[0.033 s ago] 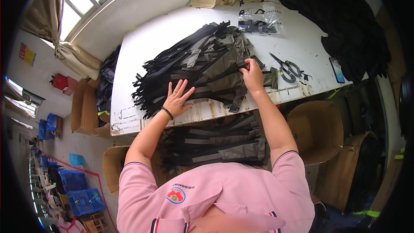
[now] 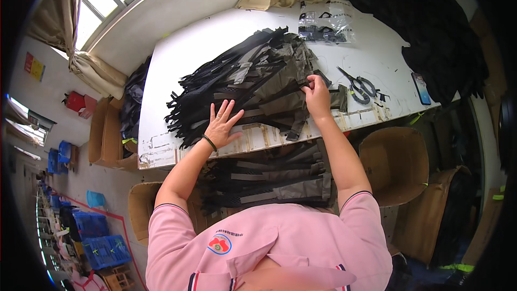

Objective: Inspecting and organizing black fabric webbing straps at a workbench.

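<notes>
A large pile of black mesh and dark grey fabric pieces (image 2: 258, 75) lies spread over the white table (image 2: 186, 48), with ragged strap ends fanned out to the left. My left hand (image 2: 222, 124) rests flat on the pile's near edge, fingers spread, a dark bracelet on its wrist. At the right end of the pile, the curled fingers of my right hand (image 2: 318, 97) pinch the edge of a dark grey fabric piece (image 2: 293, 101). What lies under the fingertips is partly hidden. More such fabric pieces (image 2: 280, 178) lie below the table edge, in front of my body.
Black-handled scissors (image 2: 359, 85) and a phone (image 2: 420, 88) lie right of the pile. A clear plastic bag (image 2: 326, 21) and a black cloth heap (image 2: 431, 27) sit farther back. Cardboard boxes (image 2: 396, 164) stand below the table, with another box (image 2: 107, 134) at left.
My right hand has shifted very slightly at the pile's right end. The left hand stays in place.
</notes>
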Demonstrator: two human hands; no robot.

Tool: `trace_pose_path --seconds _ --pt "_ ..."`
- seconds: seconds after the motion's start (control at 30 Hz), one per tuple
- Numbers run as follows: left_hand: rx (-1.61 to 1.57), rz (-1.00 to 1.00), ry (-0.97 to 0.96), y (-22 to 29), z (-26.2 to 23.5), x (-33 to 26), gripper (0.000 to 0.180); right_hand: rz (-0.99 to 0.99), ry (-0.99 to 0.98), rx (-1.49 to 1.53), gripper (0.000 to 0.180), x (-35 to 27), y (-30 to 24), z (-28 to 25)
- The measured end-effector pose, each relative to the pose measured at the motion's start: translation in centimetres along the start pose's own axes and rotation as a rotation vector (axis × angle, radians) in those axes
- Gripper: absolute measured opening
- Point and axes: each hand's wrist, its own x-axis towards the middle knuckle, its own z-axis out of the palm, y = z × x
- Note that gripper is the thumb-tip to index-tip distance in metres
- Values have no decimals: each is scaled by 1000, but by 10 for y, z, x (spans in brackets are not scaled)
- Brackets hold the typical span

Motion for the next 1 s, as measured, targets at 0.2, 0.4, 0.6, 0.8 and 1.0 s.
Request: trace_pose_path --seconds 0.2,0.4,0.6,0.8,1.0 --pt "-256 43 372 74 -28 44 49 -75 8 324 18 -57 -62 -24" --pt "-862 -161 185 104 -14 86 14 -307 -37 -70 29 -89 -82 -44" --pt "-1069 -351 9 120 -20 85 22 -285 -60 -175 29 -102 -64 -39" --pt "-1051 -313 -13 123 -11 67 24 -306 -234 -138 15 -95 -71 -51" --pt "-869 16 216 146 -23 44 20 61 -246 89 17 -87 -61 -55"
